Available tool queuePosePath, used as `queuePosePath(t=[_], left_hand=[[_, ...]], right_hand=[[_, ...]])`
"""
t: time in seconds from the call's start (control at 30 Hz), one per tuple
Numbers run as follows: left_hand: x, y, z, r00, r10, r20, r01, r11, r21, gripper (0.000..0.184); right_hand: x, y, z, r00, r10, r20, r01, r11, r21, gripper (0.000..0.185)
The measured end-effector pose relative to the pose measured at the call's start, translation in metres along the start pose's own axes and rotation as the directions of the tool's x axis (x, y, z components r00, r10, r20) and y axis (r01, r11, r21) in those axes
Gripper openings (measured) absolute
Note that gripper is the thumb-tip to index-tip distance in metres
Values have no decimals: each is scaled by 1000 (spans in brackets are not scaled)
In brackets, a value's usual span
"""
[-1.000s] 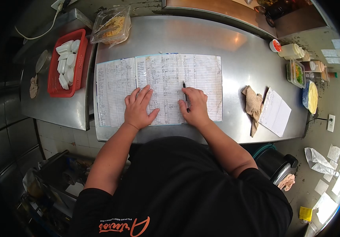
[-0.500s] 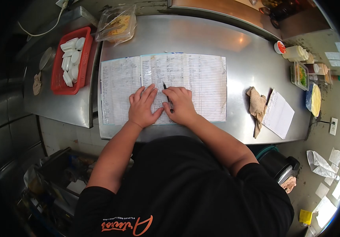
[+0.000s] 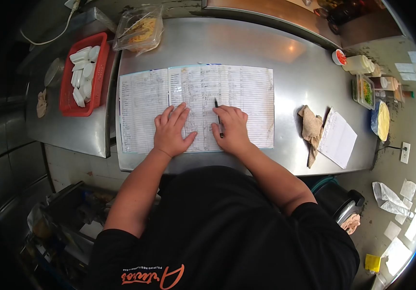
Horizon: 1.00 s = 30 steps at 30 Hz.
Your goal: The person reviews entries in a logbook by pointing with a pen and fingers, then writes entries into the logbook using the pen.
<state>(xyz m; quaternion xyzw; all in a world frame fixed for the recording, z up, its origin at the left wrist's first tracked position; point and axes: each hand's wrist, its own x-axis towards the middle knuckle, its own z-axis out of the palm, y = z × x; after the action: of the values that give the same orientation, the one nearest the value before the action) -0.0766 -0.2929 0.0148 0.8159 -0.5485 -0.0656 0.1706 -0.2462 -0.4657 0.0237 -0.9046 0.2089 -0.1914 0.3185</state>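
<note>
An open ledger notebook (image 3: pixel 246 96) with ruled pages full of handwriting lies flat on the steel table. My left hand (image 3: pixel 171 130) rests on it with fingers spread, near the lower middle by the fold. My right hand (image 3: pixel 232 126) lies on the right-hand page, its thumb and fingers closed round a black pen (image 3: pixel 216 104). The pen's tip points away from me, towards the written columns. A small gap of page separates the two hands.
A red basket (image 3: pixel 65 99) of white lidded containers stands on the left counter. Behind the notebook sits a clear plastic box (image 3: pixel 138 31) of food. To the right lie a brown cloth (image 3: pixel 310 126) and a white notepad (image 3: pixel 338 137), with tubs and bottles (image 3: pixel 360 64) along the wall.
My right hand has slid to the right across the page with the pen, widening the gap between my hands. My left hand stays spread on the notebook. The view has shifted slightly.
</note>
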Motion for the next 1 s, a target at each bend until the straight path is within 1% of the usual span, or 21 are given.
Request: queuePosePath(t=[0.07, 0.2, 0.33, 0.4, 0.43, 0.5, 0.53, 0.57, 0.6, 0.63, 0.67, 0.73, 0.77, 0.8, 0.87, 1.0], left_hand=[[0, -1, 0, 1000, -4, 16, 4, 1000, -10, 75], [0, -1, 1, 1000, 7, -4, -7, 1000, 9, 74], [0, -1, 0, 1000, 7, -9, -7, 1000, 23, 72], [0, 0, 1, 1000, 5, -6, -5, 1000, 22, 73], [0, -1, 1, 1000, 1, -4, -1, 1000, 22, 73], [0, -1, 1, 1000, 1, -3, -1, 1000, 22, 73], [0, -1, 2, 1000, 3, -2, -2, 1000, 22, 73], [0, -1, 2, 1000, 4, -1, -4, 1000, 22, 73], [0, -2, 2, 1000, 8, -5, -8, 1000, 25, 73], [0, -2, 3, 1000, 12, -10, -12, 1000, 27, 73], [0, -2, 2, 1000, 14, -10, -14, 1000, 27, 73], [0, -2, 1, 1000, 8, 10, -8, 1000, -3, 74], [0, -2, 1, 1000, 8, 10, -8, 1000, -3, 74], [0, -2, 1, 1000, 11, 7, -11, 1000, -5, 74], [0, -2, 2, 1000, 13, 5, -13, 1000, -7, 74], [0, -3, 2, 1000, 10, 6, -9, 1000, -8, 74]], right_hand=[[-7, 8, -8, 999, 41, -10, -42, 998, -39, 51], [-16, 20, -17, 997, 43, -68, -48, 997, -65, 51], [-19, 26, -23, 996, 66, -64, -70, 995, -65, 50], [-16, 30, -31, 992, 38, -123, -44, 998, -49, 41], [-15, 37, -33, 992, 37, -123, -43, 998, -49, 41], [-6, 48, -38, 963, 205, -174, -191, 977, 91, 24], [-2, 54, -41, 963, 205, -173, -192, 977, 91, 24], [9, 52, -50, 888, 449, -96, -419, 878, 233, 22], [17, 53, -55, 757, 654, 15, -617, 706, 347, 23], [19, 63, -52, 815, 578, -47, -490, 729, 477, 28], [24, 67, -52, 814, 579, -48, -490, 729, 478, 28], [31, 74, -51, 889, 449, -96, -354, 805, 476, 26], [36, 71, -54, 886, 461, -57, -382, 793, 474, 25], [39, 72, -52, 885, 462, -57, -383, 793, 474, 25], [44, 74, -49, 830, 558, -1, -493, 734, 468, 25], [45, 75, -46, 797, 604, 0, -533, 704, 470, 26]])
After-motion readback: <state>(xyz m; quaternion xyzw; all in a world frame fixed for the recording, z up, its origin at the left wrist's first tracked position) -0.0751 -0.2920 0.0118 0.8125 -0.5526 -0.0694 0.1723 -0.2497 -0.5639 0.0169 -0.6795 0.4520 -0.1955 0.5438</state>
